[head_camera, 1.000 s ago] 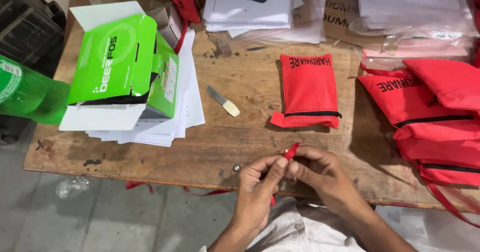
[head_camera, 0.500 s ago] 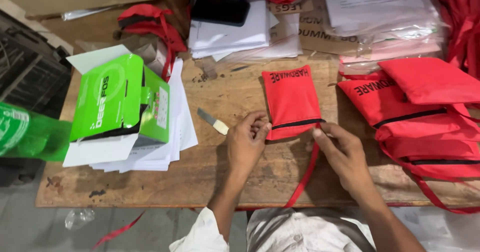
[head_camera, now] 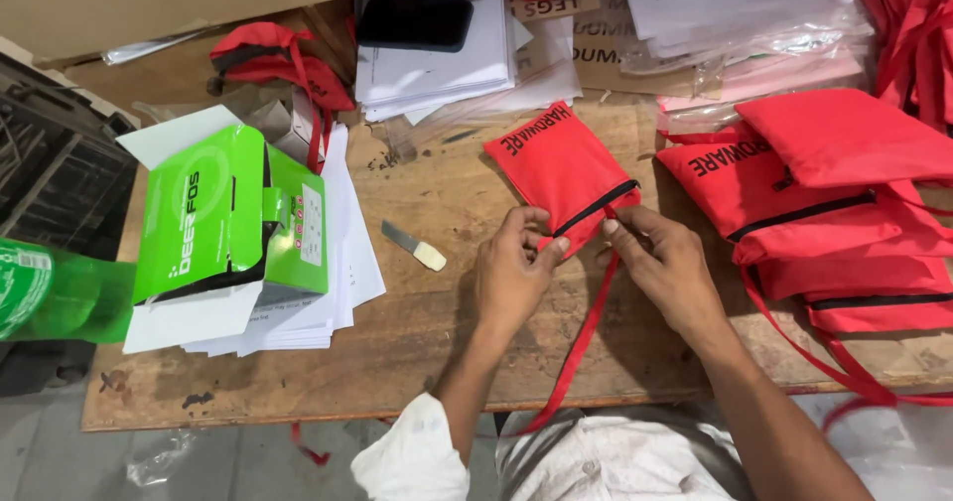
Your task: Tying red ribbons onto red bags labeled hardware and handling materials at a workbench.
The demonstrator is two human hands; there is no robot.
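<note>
Head view. A flat red fabric pouch with a black band near its open end (head_camera: 561, 168) lies at the centre of the worn wooden bench (head_camera: 417, 342), its mouth pointing toward five o'clock. The left hand (head_camera: 511, 268) rests at the pouch's seven o'clock corner, fingers curled, thumb and forefinger pinching the fabric edge just below the black band. The right hand (head_camera: 665, 263) sits at four o'clock of the pouch, its fingertips pressed together on the top of a long red ribbon drawstring (head_camera: 581, 347), which runs from the pouch mouth toward six o'clock and over the bench edge. At three o'clock, well apart from the hands, lies a stack of similar red fabric pouches (head_camera: 834, 193). At nine o'clock stands an open bright green cardboard box (head_camera: 223, 218) on a pile of white paper sheets (head_camera: 347, 263). Between box and left hand lies a small metal blade with a cream handle (head_camera: 415, 246). A black flat device (head_camera: 415, 21) rests on papers at twelve o'clock.
</note>
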